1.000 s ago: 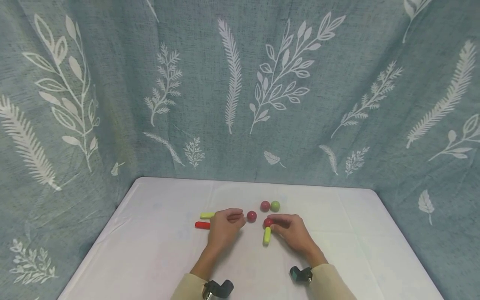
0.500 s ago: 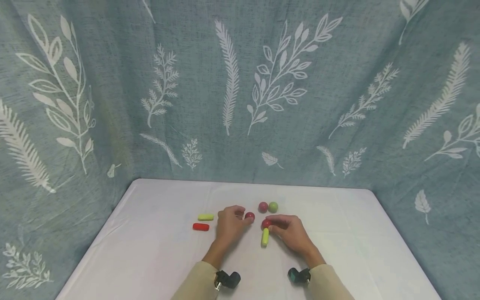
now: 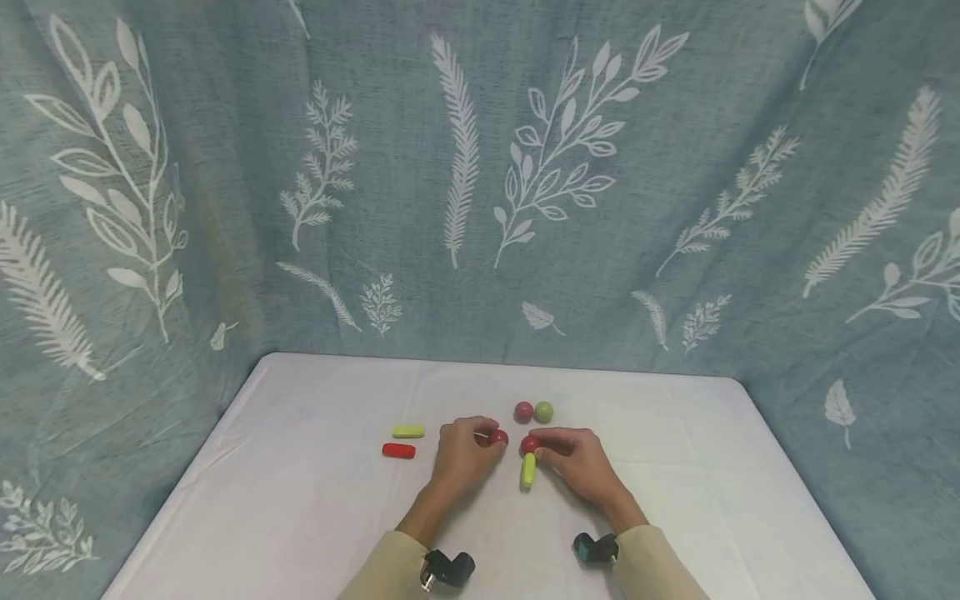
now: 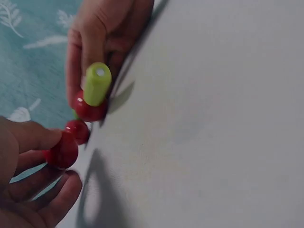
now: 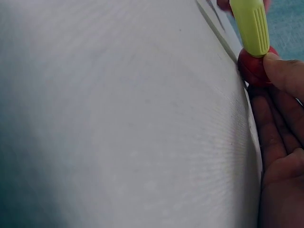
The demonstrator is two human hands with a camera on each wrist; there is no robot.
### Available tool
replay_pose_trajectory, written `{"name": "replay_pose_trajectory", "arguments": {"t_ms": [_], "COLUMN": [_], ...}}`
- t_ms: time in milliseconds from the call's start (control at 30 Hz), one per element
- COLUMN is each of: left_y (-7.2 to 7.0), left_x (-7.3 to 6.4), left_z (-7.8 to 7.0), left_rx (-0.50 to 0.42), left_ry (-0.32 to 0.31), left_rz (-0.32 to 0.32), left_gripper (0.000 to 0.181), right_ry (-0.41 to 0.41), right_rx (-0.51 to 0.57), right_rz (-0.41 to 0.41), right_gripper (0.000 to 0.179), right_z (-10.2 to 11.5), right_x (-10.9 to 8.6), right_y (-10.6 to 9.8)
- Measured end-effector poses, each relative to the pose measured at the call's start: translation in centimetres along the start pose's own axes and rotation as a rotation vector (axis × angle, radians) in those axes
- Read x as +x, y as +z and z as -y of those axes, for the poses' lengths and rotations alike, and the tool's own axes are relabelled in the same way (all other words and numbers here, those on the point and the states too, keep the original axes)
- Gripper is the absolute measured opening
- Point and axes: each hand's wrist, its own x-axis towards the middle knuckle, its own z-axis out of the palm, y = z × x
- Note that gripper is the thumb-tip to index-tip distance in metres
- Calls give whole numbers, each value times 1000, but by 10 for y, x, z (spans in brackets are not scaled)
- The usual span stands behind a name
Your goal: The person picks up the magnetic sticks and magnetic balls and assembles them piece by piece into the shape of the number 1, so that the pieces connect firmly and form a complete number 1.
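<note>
Red stick (image 3: 398, 451): lying on the desk (image 3: 300, 517), leftmost of the loose things.
Yellow stick (image 3: 408, 432): on the desk, just beyond the red one.
Left hand (image 3: 461, 460): we see its grip closed, thumb and fingers pinching a red ball (image 3: 500, 438).
Back ball (image 3: 523, 412): red, on the desk beyond both hands.
Short stick (image 3: 528, 472): yellow, one end against the right-hand ball (image 3: 528, 445).
Green ball (image 3: 543, 412): just beside the back one.
Right hand (image 3: 585, 462): we see it pinching the right-hand ball, near the left hand's.
</note>
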Motion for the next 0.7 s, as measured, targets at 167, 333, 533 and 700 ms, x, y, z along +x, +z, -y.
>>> {"name": "replay_pose_trajectory", "arguments": {"t_ms": [167, 333, 533, 700], "left_y": [-12, -16, -13, -5], "left_x": [-24, -48, -72, -81], "left_z": [-2, -5, -10, -13], "left_rx": [-55, -83, -121, -149], "left_ry": [8, -7, -52, -59], "left_rz": [111, 175, 199, 204], "left_gripper": [31, 35, 35, 26], "right_ry": [-22, -20, 18, 30], "right_rx": [-3, 4, 4, 25], "right_rz": [11, 12, 2, 2], "right_gripper": [30, 29, 29, 29], "right_z": [-3, -1, 1, 3], "right_x": [0, -1, -3, -2], "right_y": [-1, -2, -1, 0]}}
